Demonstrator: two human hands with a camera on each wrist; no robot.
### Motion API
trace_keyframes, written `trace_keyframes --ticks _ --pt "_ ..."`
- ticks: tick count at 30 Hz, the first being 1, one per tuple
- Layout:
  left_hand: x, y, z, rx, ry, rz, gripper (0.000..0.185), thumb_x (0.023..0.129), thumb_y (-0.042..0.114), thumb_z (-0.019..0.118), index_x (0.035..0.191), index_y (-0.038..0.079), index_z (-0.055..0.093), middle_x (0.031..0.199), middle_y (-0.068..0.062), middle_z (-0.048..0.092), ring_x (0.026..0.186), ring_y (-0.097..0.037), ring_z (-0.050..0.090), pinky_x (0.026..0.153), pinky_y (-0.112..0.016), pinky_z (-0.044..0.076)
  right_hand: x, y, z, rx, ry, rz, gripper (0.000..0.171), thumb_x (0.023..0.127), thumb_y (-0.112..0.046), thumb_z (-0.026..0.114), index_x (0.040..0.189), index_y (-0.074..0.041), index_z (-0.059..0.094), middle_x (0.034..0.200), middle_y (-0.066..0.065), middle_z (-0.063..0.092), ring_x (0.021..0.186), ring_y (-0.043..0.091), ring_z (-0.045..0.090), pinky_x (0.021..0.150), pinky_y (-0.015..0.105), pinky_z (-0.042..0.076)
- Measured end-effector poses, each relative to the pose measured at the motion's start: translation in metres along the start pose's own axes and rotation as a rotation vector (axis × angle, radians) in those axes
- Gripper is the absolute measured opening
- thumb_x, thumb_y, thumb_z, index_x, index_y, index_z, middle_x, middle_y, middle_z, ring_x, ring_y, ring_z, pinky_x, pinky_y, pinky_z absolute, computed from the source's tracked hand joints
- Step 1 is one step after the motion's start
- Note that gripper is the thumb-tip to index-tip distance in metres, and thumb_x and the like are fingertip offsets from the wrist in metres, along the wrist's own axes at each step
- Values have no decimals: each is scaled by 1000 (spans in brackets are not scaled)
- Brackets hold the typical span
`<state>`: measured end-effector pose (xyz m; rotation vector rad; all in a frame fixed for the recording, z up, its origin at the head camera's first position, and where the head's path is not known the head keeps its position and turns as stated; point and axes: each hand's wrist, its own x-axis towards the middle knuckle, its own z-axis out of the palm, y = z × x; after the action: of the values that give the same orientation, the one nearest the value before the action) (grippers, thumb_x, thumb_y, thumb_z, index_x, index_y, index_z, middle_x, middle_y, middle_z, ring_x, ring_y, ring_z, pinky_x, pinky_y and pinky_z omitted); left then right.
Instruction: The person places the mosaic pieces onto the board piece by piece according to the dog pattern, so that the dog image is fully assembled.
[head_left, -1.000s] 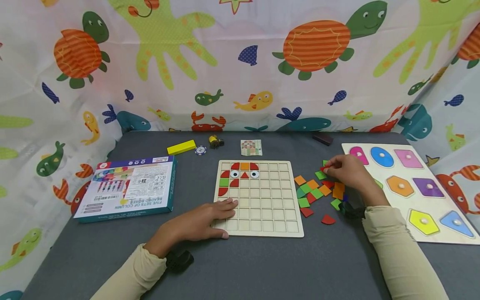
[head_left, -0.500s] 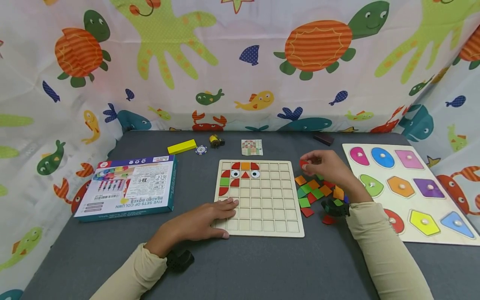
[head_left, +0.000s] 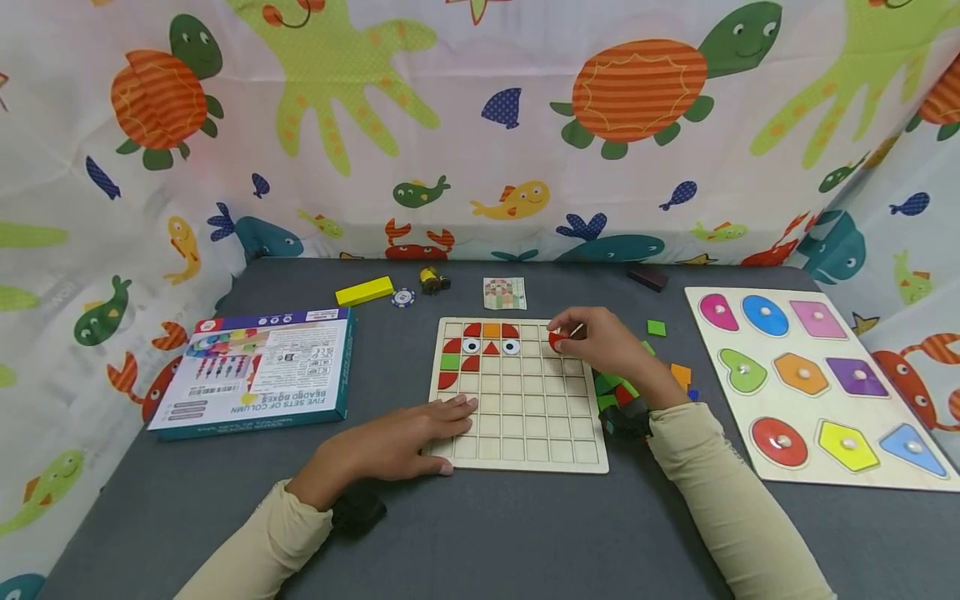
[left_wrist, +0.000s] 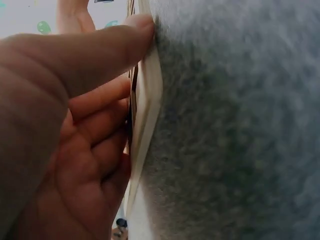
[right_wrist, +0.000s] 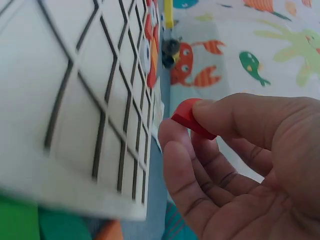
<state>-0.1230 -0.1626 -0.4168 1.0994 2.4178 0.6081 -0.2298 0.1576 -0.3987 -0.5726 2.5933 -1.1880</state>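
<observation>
1 box (head_left: 255, 367) L of grid bd (head_left: 517, 408), R arm (head_left: 720, 475) part-hides tiles (head_left: 606, 383).

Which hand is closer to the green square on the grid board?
Left. The left hand rests on the grid board, a little below the green square; the right hand pinches a red tile near the far right corner.

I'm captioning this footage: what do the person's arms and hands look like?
The left sleeve and right sleeve are long, beige and wrinkled, with no markings that I can make out. A small black device sits by the end of each, with no cable in view. The left hand and right hand wear no gloves.
</observation>
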Motion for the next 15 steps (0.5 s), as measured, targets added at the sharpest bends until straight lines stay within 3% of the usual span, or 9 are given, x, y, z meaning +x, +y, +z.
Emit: trace_keyframes --ticks 9,15 --pt "0 -2 1 -9 15 10 64 93 27 68 148 8 41 159 -2 25 145 -18 18 111 -43 28 13 -25 25 -15 -60 -63 22 89 -1 64 110 -2 70 96 9 65 82 23 62 69 33 52" --pt "0 -2 2 14 37 32 64 92 27 69 147 6 43 158 -4 27 144 -20 21 110 -44 30 21 -40 42 -1 -147 -141 17 91 -2 64 107 -1 72 92 3 69 78 17 61 71 31 51"
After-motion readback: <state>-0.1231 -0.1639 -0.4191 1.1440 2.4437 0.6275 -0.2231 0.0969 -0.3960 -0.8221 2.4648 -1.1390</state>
